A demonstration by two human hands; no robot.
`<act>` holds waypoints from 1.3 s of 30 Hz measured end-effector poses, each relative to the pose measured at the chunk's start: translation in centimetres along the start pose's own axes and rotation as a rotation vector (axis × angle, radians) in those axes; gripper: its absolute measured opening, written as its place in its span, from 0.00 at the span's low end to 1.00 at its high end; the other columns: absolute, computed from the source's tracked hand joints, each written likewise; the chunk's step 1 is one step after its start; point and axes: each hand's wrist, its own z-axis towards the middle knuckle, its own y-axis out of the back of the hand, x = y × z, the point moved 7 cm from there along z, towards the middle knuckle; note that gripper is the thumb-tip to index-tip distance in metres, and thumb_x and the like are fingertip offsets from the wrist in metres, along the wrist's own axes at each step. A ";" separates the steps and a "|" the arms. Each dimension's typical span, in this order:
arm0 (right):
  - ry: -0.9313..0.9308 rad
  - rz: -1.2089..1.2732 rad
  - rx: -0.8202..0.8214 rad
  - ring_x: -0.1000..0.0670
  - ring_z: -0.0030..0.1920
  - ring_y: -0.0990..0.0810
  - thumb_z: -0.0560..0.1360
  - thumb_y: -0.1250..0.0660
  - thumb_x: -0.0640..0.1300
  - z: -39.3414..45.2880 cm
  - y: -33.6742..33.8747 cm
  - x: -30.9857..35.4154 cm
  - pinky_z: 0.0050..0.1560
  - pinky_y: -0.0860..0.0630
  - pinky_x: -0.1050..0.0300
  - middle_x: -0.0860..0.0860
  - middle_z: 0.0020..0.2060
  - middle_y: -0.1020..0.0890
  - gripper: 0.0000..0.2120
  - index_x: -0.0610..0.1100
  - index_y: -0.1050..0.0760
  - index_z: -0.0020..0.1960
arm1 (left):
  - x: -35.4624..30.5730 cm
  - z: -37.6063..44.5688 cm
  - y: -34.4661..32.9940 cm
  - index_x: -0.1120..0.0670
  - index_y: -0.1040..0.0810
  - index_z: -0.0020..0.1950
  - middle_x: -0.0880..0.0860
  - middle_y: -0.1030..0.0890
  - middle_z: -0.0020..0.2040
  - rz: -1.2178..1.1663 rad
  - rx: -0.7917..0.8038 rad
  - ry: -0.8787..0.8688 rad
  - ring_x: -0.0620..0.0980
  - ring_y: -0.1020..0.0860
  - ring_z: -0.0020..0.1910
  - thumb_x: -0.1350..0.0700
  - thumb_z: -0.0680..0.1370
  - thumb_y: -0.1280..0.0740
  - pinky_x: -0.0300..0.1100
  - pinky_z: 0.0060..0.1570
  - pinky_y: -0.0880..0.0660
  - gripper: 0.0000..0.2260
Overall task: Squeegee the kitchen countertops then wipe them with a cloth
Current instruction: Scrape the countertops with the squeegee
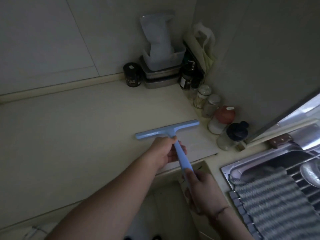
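Note:
A light blue squeegee (166, 129) lies with its blade flat on the cream countertop (78, 127), its handle sloping back toward me. My left hand (164, 151) grips the handle just behind the blade. The lower end of the handle sits in my right hand (202, 191), near the counter's front edge. A striped grey cloth (270, 196) is draped over the steel sink (230, 170) at the right.
Several jars and spice bottles (220, 118) line the right wall. In the back corner stand stacked metal tins with a plastic container (161, 66), a black tin (132, 75) and a dark bottle (186, 78). A knife handle (280, 141) lies behind the sink.

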 end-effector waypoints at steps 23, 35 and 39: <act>-0.005 0.181 0.259 0.49 0.19 0.34 0.82 0.42 0.48 -5.4 -3.7 1.4 0.24 0.37 0.59 0.45 0.22 0.31 0.16 0.38 0.28 0.42 | 1.4 -4.3 4.4 0.63 0.26 0.43 0.57 0.21 0.27 -0.139 -0.179 -0.115 0.52 0.22 0.23 0.57 0.82 0.39 0.40 0.26 0.22 0.12; 0.156 -0.229 0.144 0.43 0.45 0.24 0.82 0.46 0.53 -8.1 -16.0 2.2 0.37 0.39 0.56 0.52 0.35 0.27 0.14 0.49 0.34 0.40 | 2.7 -6.1 17.4 0.63 0.25 0.47 0.56 0.21 0.27 0.002 -0.303 -0.052 0.52 0.22 0.25 0.53 0.83 0.43 0.40 0.28 0.24 0.15; 0.123 -0.259 0.021 0.48 0.50 0.20 0.81 0.44 0.56 -11.3 -14.6 -1.1 0.37 0.36 0.61 0.46 0.44 0.17 0.11 0.53 0.30 0.44 | 6.5 -8.4 16.1 0.62 0.25 0.47 0.60 0.20 0.30 0.079 -0.218 0.058 0.56 0.20 0.27 0.53 0.83 0.46 0.42 0.27 0.23 0.16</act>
